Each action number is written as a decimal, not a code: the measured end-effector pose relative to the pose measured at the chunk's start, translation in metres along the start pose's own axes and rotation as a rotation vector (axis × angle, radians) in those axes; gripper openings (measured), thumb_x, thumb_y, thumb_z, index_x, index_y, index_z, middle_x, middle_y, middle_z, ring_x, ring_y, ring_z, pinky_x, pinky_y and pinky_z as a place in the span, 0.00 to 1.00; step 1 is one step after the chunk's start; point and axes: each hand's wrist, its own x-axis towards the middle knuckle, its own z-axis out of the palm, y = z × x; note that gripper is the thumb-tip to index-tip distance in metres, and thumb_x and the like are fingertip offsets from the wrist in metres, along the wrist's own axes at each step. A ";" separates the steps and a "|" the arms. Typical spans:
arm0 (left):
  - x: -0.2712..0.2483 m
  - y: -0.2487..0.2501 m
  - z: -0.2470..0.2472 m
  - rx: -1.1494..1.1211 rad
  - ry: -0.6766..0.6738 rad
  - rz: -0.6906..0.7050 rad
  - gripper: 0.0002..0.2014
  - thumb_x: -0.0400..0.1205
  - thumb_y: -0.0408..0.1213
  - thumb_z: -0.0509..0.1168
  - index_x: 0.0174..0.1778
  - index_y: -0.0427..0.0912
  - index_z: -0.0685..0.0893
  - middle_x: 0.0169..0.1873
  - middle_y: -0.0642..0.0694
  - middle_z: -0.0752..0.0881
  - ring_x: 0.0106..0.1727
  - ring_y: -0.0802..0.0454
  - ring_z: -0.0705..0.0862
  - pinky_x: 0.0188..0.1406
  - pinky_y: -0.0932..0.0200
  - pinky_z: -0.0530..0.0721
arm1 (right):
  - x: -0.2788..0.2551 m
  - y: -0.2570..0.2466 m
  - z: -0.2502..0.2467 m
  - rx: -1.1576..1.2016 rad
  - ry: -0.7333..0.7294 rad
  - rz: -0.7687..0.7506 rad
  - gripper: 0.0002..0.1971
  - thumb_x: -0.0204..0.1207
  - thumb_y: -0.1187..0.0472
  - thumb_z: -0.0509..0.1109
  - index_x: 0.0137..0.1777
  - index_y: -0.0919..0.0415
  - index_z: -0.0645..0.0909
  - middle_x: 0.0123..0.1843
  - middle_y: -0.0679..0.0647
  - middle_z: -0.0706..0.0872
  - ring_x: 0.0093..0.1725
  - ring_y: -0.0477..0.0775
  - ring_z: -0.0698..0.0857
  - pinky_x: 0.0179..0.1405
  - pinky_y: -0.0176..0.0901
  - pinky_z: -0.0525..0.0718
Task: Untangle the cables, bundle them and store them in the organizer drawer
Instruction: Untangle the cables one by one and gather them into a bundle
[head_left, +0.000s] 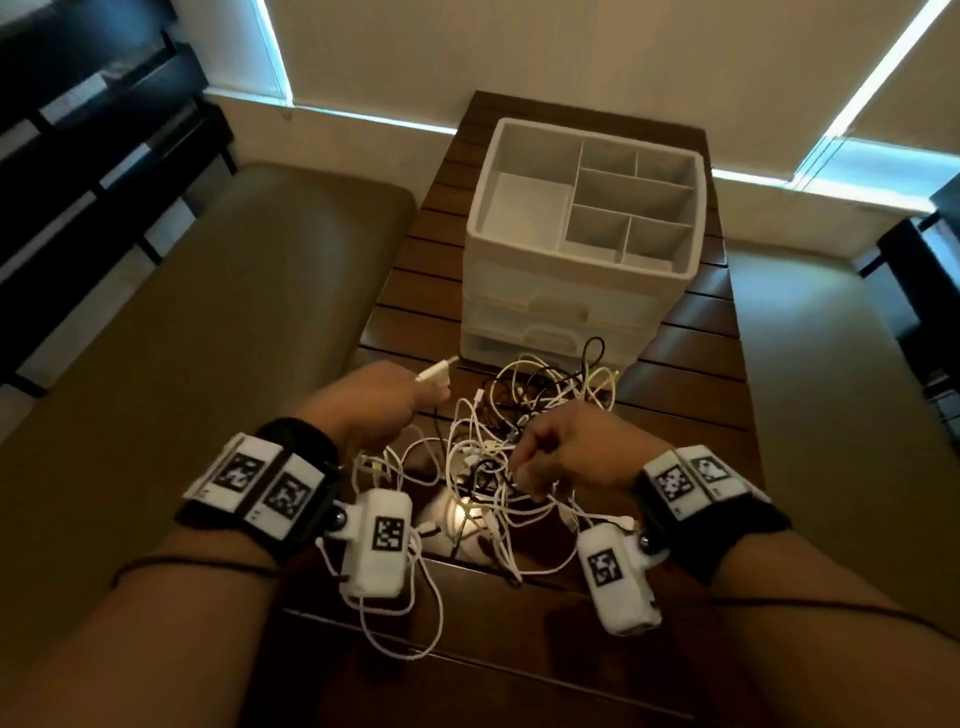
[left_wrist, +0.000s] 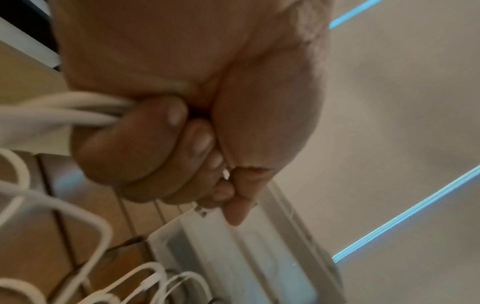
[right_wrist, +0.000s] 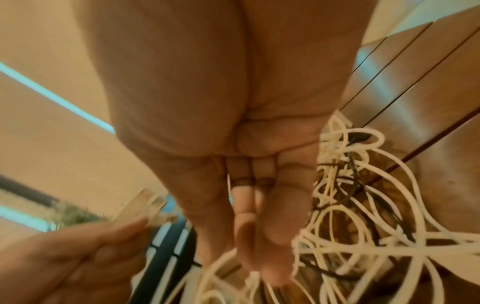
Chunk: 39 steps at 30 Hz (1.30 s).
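Observation:
A tangle of white and black cables lies on the slatted wooden table, in front of the white organizer. The organizer's front drawers are shut and its divided top tray is bare. My left hand hovers left of the tangle. It grips a white cable in a fist, and the cable's USB plug sticks out past the thumb. My right hand reaches down into the tangle, its fingers straight among the loops. The left hand with the plug also shows in the right wrist view.
A brown padded bench runs along the table's left side, and bare floor lies to its right. The organizer stands close behind the tangle at mid-table. Loose white loops trail toward the table's near edge.

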 end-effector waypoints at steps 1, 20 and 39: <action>0.004 -0.005 0.006 0.016 0.006 0.008 0.16 0.83 0.47 0.67 0.33 0.42 0.79 0.21 0.49 0.73 0.19 0.54 0.67 0.22 0.60 0.64 | 0.004 -0.001 0.007 -0.106 -0.028 0.011 0.05 0.75 0.67 0.73 0.48 0.61 0.87 0.41 0.52 0.91 0.34 0.43 0.88 0.32 0.33 0.84; 0.011 -0.013 0.031 0.014 -0.008 0.123 0.16 0.82 0.51 0.67 0.34 0.43 0.83 0.25 0.46 0.77 0.20 0.56 0.70 0.20 0.62 0.66 | -0.004 0.098 -0.008 -0.477 0.190 0.396 0.06 0.74 0.61 0.69 0.40 0.61 0.85 0.43 0.58 0.89 0.44 0.56 0.88 0.37 0.42 0.83; 0.005 0.001 0.044 -0.138 0.020 0.277 0.14 0.82 0.48 0.67 0.32 0.49 0.82 0.18 0.57 0.73 0.16 0.62 0.68 0.22 0.62 0.66 | -0.007 0.062 0.008 -0.570 0.481 0.102 0.07 0.77 0.53 0.66 0.45 0.53 0.84 0.41 0.52 0.87 0.42 0.54 0.86 0.37 0.41 0.79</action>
